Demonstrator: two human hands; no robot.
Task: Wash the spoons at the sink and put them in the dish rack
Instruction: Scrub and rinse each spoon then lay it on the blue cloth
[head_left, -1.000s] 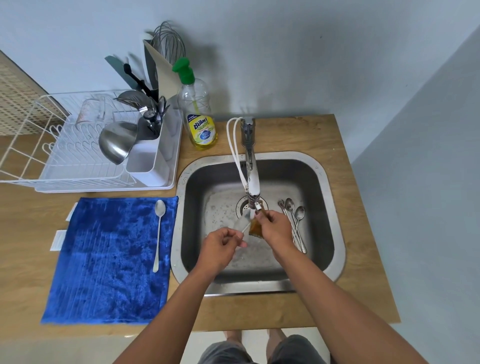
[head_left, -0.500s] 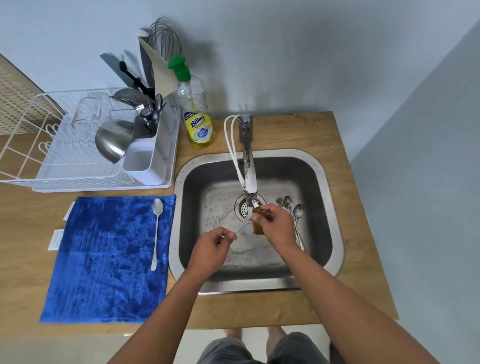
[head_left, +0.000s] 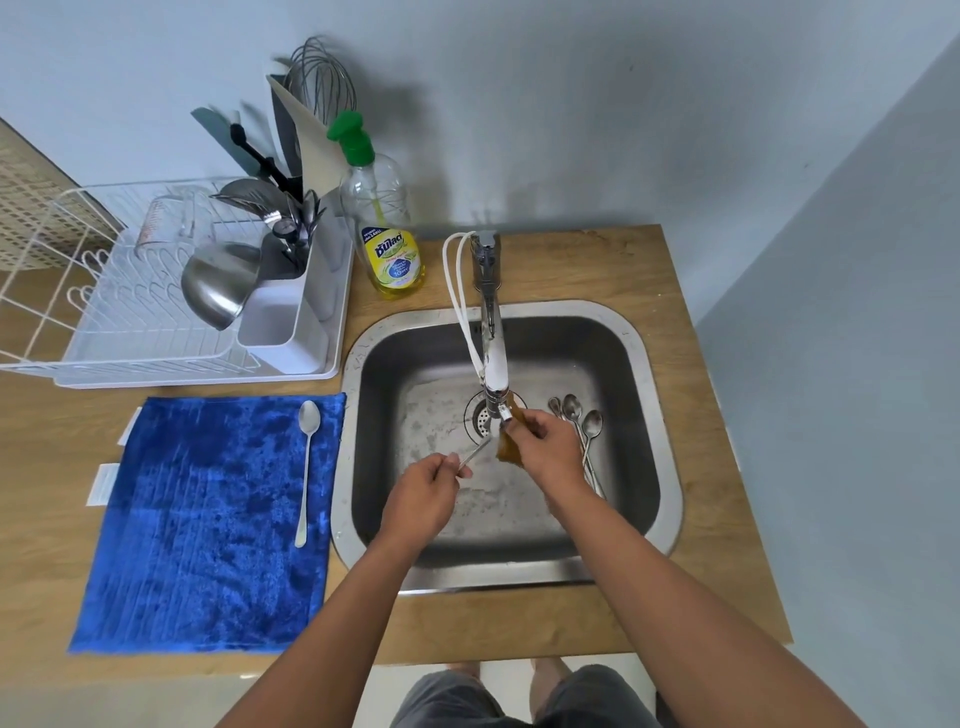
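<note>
head view, looking down at a steel sink (head_left: 660, 395) set in a wooden surface (head_left: 623, 260). the left hand (head_left: 423, 499) pinches the handle of a spoon (head_left: 475, 454) between curled fingers, over the middle of the basin. the right hand (head_left: 543, 449) is closed around a brown sponge (head_left: 506, 447), wrapped over the spoon's bowl end just under the tap (head_left: 491, 332). whether water is running cannot be told.

a bunch of spoons (head_left: 582, 421) lies in the basin just right of the right hand, bowls pointing toward the back wall, handles partly hidden by the wrist.

left of the sink a blue cloth (head_left: 208, 519) is spread flat on the surface, with one long spoon (head_left: 306, 467) lying on its right edge, bowl away from the person.

behind the cloth stands a white dish rack (head_left: 104, 332). it holds a steel bowl (head_left: 218, 283) on its side, a clear measuring cup (head_left: 166, 228), and a cutlery holder (head_left: 283, 332) with utensils and a whisk (head_left: 319, 78) standing in it.

between rack and tap stands a clear soap bottle (head_left: 387, 228) with a green pump top, some yellow liquid at the bottom, and a yellow label with blue lettering too small to read.
</note>
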